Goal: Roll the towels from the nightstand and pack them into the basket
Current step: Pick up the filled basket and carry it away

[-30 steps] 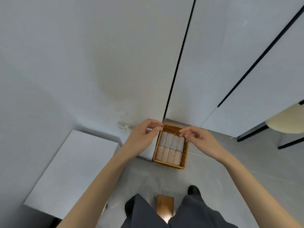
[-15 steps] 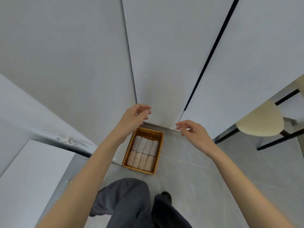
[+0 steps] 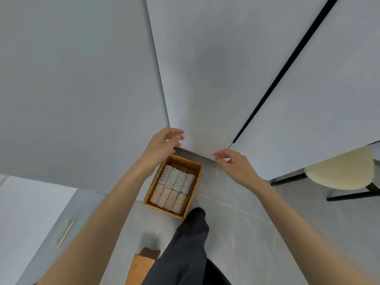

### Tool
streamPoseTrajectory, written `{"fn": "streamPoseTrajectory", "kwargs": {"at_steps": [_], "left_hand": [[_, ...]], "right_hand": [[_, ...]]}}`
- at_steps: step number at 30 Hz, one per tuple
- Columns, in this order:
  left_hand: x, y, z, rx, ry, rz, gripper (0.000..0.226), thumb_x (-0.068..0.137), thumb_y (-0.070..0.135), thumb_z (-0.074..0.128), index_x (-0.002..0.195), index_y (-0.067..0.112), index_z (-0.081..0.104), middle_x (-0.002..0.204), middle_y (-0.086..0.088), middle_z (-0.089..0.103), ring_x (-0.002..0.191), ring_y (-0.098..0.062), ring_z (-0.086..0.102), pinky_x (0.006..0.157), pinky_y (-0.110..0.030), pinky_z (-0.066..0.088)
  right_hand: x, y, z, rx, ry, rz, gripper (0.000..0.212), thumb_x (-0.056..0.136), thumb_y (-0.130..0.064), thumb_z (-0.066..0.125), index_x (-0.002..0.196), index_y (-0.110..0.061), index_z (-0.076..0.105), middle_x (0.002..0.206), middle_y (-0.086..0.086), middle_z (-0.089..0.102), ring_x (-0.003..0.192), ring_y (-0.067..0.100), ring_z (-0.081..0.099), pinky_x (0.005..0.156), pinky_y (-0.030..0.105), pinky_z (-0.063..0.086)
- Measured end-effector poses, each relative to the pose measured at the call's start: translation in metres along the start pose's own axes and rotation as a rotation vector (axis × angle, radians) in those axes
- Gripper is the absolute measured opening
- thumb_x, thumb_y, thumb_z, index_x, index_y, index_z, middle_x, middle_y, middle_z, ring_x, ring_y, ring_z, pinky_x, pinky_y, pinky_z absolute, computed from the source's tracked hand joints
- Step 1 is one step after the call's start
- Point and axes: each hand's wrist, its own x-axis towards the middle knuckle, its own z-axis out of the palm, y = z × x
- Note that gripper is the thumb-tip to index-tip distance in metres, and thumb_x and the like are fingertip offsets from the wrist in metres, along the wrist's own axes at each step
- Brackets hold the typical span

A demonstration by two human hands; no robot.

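A woven brown basket (image 3: pixel 150 193) sits on the grey tiled floor by the wall. It is filled with rolled towels (image 3: pixel 174 189) in two rows, grey ones at the far end and pinkish ones nearer me. My left hand (image 3: pixel 162 145) hovers above the basket's far left corner, fingers loosely curled and holding nothing. To the right of the basket my right hand (image 3: pixel 230 160) hangs in the air, fingers apart and empty. Neither hand touches the basket.
A white nightstand top (image 3: pixel 26 219) lies at the lower left. White cabinet doors (image 3: pixel 226 68) rise behind the basket. A cream stool with black legs (image 3: pixel 341 173) stands at the right. My dark trouser leg and shoe (image 3: pixel 195 233) are just below the basket, beside a wooden block (image 3: pixel 139 268).
Both hands have lifted off the basket's far rim and drawn apart. The view has swung right, so the basket now sits lower and the nightstand further left.
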Motion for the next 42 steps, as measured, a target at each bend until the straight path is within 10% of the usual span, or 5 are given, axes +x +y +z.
{"fn": "streamPoseTrajectory", "kwargs": {"at_steps": [14,18,24,32,42], "left_hand": [[0.046,-0.103,-0.002,-0.237,0.358,-0.349,0.021,0.098,0.018,0.045,0.114,0.02,0.058,0.114,0.001,0.062,0.104,-0.012,0.059,0.095,-0.028,0.046],[0.04,-0.144,0.022,-0.337,0.52,-0.478,0.018,0.099,0.022,0.045,0.112,0.023,0.056,0.118,-0.002,0.061,0.101,-0.017,0.059,0.091,-0.03,0.046],[0.03,-0.223,0.072,-0.498,0.728,-0.641,0.017,0.098,0.022,0.045,0.113,0.022,0.053,0.119,-0.004,0.058,0.088,-0.009,0.057,0.075,-0.022,0.044],[0.051,-0.389,0.118,-0.498,0.816,-0.786,0.036,0.099,0.027,0.044,0.134,0.023,0.043,0.126,-0.005,0.053,0.112,-0.022,0.052,0.097,-0.037,0.043],[0.135,-0.626,0.185,-0.464,0.898,-0.965,0.063,0.097,0.029,0.047,0.151,0.025,0.014,0.155,-0.011,0.023,0.138,-0.032,0.03,0.11,-0.047,0.03]], "right_hand": [[0.153,0.019,0.05,-0.233,-0.359,0.004,0.026,0.1,-0.019,0.042,0.121,-0.022,0.058,0.112,-0.012,0.052,0.103,0.005,0.048,0.079,0.011,0.037],[0.186,0.042,0.073,-0.306,-0.425,0.009,0.031,0.098,-0.012,0.037,0.121,-0.02,0.056,0.112,-0.01,0.051,0.093,0.002,0.046,0.062,-0.004,0.034],[0.233,0.11,0.116,-0.407,-0.497,-0.033,0.033,0.098,-0.015,0.043,0.129,-0.018,0.054,0.13,0.0,0.054,0.102,0.005,0.046,0.085,0.019,0.037],[0.31,0.236,0.214,-0.524,-0.439,-0.051,0.037,0.096,-0.027,0.052,0.133,-0.022,0.05,0.136,-0.002,0.053,0.104,0.008,0.051,0.077,0.017,0.038],[0.407,0.383,0.341,-0.657,-0.254,-0.25,0.044,0.094,-0.008,0.045,0.137,-0.013,0.046,0.14,0.009,0.047,0.129,0.026,0.042,0.105,0.036,0.035]]}}
